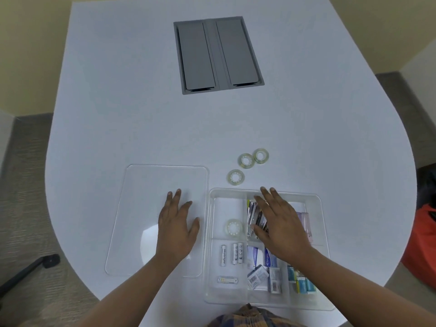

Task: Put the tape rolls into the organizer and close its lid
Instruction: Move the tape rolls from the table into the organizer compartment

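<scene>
A clear plastic organizer (323, 232) with several compartments sits on the white table near me. One clear tape roll (234, 228) lies in its far left compartment. Three more tape rolls lie on the table just beyond it: one (235, 177) nearest the organizer, two others (246, 160) (261, 156) side by side farther back. The clear lid (151, 185) lies flat to the left of the organizer. My left hand (176, 228) rests flat on the lid, fingers spread. My right hand (280, 224) hovers open over the organizer's far middle compartment, holding nothing.
The organizer also holds batteries (232, 253), metal clips (253, 214), small boxes and packets (264, 276). A grey cable hatch (218, 55) is set into the table farther back. A red bag (422, 244) lies on the floor at right; a chair leg (28, 270) shows at left.
</scene>
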A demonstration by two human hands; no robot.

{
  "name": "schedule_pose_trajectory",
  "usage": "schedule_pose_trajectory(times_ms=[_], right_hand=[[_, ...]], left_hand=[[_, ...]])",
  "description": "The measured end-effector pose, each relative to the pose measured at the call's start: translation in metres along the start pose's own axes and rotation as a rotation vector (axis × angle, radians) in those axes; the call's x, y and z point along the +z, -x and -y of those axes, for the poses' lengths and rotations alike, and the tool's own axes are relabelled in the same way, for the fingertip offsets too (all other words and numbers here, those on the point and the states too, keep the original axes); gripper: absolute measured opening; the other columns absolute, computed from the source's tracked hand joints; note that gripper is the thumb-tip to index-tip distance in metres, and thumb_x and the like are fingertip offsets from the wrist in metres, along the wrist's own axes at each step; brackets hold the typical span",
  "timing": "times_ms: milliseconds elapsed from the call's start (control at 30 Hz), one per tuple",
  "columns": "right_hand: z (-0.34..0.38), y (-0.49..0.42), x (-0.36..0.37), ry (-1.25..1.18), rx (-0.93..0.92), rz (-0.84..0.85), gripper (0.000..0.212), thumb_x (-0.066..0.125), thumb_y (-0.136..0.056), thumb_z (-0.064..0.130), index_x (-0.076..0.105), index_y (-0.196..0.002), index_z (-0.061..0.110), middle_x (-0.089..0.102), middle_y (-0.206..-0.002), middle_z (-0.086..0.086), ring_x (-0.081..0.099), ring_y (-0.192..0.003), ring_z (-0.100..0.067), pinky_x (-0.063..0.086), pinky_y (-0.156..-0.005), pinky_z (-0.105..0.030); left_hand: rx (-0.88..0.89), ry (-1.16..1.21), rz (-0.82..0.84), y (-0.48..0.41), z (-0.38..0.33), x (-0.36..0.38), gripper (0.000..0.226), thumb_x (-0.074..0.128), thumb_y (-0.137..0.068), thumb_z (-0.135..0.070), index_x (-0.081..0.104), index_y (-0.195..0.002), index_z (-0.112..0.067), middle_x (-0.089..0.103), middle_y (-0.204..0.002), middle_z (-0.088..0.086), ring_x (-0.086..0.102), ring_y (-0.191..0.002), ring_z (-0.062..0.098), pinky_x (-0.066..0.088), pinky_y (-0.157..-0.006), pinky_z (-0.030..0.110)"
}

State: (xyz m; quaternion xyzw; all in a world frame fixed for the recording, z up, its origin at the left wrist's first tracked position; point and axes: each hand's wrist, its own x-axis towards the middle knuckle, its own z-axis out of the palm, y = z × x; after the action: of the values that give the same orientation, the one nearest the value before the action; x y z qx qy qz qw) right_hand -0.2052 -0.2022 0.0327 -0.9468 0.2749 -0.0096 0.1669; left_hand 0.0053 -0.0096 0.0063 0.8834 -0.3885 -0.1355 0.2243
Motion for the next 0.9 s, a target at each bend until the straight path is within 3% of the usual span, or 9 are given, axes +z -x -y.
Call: schedule_pose_trajectory(times_ms=[100,200,367,533,633,900], right_hand=[[-0.008,0.002,0.008,0.04,-0.009,0.047,0.071,0.043,-0.094,0.056,0.025,-0.152,0.019,0.011,-0.163,0.0,0.003,-0.151,-0.019,0.01,-0.122,-0.041],[-0.011,0.003,0.012,0.026,-0.003,0.061,0.069,0.037,-0.096,0.056,0.019,-0.154,0.023,0.005,-0.165,0.003,-0.002,-0.151,-0.017,0.008,-0.121,-0.042],[-0.011,0.004,0.013,-0.024,0.0,0.043,0.072,0.036,-0.097,0.056,0.009,-0.155,0.024,0.006,-0.165,0.003,0.0,-0.151,-0.018,0.016,-0.121,-0.045],[-0.012,0.004,0.015,0.015,-0.002,0.059,0.072,0.033,-0.098,0.057,0.008,-0.155,0.021,0.004,-0.165,0.002,-0.002,-0.151,-0.019,0.019,-0.12,-0.048],[-0.014,0.004,0.016,0.022,-0.005,0.055,0.071,0.033,-0.098,0.057,0.008,-0.155,0.023,0.002,-0.165,0.003,-0.002,-0.151,-0.018,0.017,-0.119,-0.046],[-0.015,0.004,0.02,0.01,0.001,0.041,0.068,0.032,-0.097,0.057,0.011,-0.155,0.027,0.005,-0.165,0.003,-0.001,-0.151,-0.017,0.015,-0.119,-0.046]], left_hand=[[0.023,0.088,0.023,-0.024,-0.016,-0.011,0.032,0.064,-0.09,-0.025,0.064,-0.118,-0.011,0.048,-0.145,0.008,0.039,-0.139,0.027,0.035,-0.11,0.043],[0.06,0.137,0.055,-0.053,-0.041,-0.017,0.032,0.061,-0.091,-0.029,0.064,-0.118,-0.012,0.056,-0.137,0.004,0.052,-0.125,0.024,0.04,-0.103,0.034],[0.057,0.081,0.094,-0.098,-0.075,-0.007,0.037,0.06,-0.09,-0.032,0.06,-0.122,-0.014,0.051,-0.141,0.001,0.048,-0.127,0.021,0.041,-0.099,0.034],[-0.035,-0.054,0.18,-0.125,-0.09,0.008,0.04,0.058,-0.09,-0.035,0.056,-0.126,-0.017,0.057,-0.127,0.006,0.056,-0.113,0.025,0.047,-0.085,0.037],[-0.092,-0.11,0.267,-0.135,-0.094,0.014,0.04,0.058,-0.09,-0.039,0.058,-0.125,-0.021,0.06,-0.122,0.004,0.058,-0.113,0.025,0.048,-0.086,0.037],[-0.13,-0.284,0.317,-0.146,-0.105,0.026,0.028,0.058,-0.086,-0.045,0.068,-0.099,-0.023,0.069,-0.101,0.001,0.064,-0.095,0.025,0.043,-0.068,0.028]])
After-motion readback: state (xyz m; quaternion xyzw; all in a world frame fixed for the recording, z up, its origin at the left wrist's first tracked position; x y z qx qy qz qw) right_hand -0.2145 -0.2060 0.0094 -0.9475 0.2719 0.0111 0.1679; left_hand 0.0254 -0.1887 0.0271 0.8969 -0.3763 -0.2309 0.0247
